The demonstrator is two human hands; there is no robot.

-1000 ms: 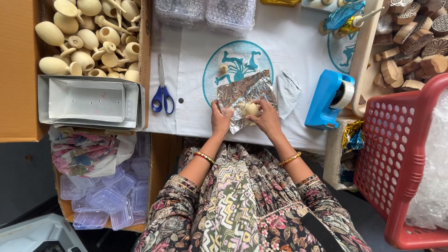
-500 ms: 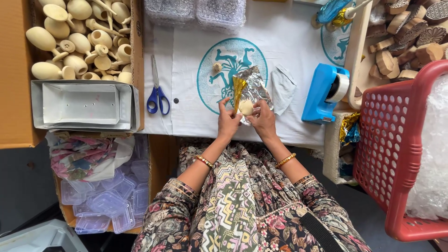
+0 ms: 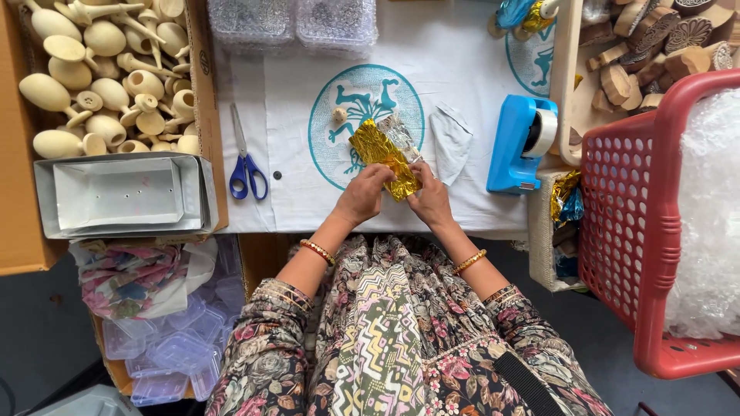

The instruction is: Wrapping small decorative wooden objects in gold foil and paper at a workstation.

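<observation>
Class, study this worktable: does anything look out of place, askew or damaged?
Little stands out. A small wooden bead lies loose on the white cloth, apart from the wooden pieces boxed at left. Both hands hold the gold foil, crinkled from wrapping.

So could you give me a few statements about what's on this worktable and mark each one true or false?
1. Both hands, left hand and right hand, hold the gold foil. True.
2. The scissors have red handles. False: they are blue.
3. The tape dispenser is blue. True.
4. The red basket sits on the person's left. False: it is on the right.
5. The wooden pieces lie in a box at the left. True.
</observation>
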